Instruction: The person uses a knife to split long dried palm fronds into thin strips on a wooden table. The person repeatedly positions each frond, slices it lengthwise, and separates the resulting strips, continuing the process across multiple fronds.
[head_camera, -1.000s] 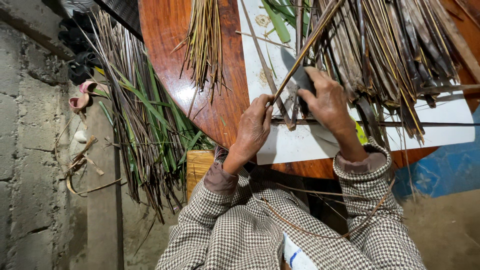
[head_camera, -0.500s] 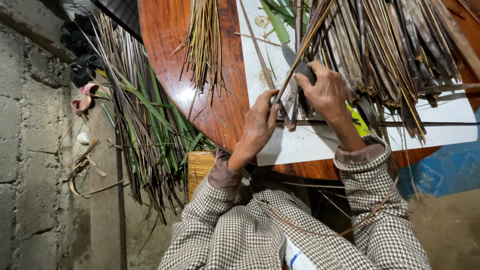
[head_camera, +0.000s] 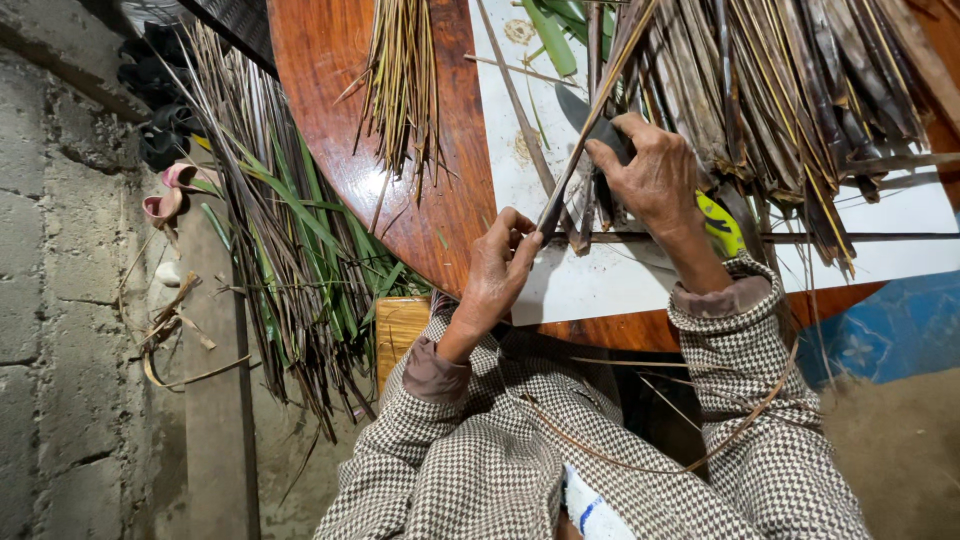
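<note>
Strip (head_camera: 590, 125) of dried leaf midrib, long, thin, light and springy, slanting across white sheet (head_camera: 900, 240) on bench (head_camera: 330, 80). Left hand (head_camera: 497, 272) pinching lower end; right hand (head_camera: 655, 175) closed around knife (head_camera: 592, 125) against it. Best gripped near the cut.

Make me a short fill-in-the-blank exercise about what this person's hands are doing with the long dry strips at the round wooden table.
1. The left hand pinches the lower end of a long thin brown leaf strip between thumb and ____.
2. The right hand presses a dark-bladed ____ against that strip.
3. Both hands work over a flat ____ board lying on the round reddish wooden table.
4. The person's sleeves have a small ____ pattern.

Missing words: fingers; knife; white; checked
</note>
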